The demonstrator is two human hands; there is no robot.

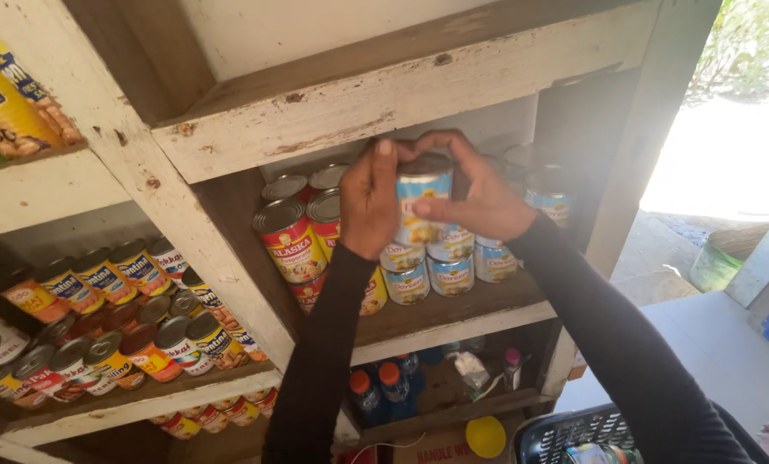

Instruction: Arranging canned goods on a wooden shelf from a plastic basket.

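The lower part of the blue-and-white labelled tin can [425,193] is covered by the fingers of the left hand [369,199] and the right hand [479,196]. The yellow snack packet [2,94] at the upper left is cut off by the frame's edge. The black plastic basket [565,432] at the bottom edge is only partly shown. The silver-topped tins [543,176] behind the right hand are lost in shadow.

A worn white wooden shelf [453,322] carries stacked blue-and-white cans [427,273] beside red cans [292,242], with more cans [118,335] on its left section.
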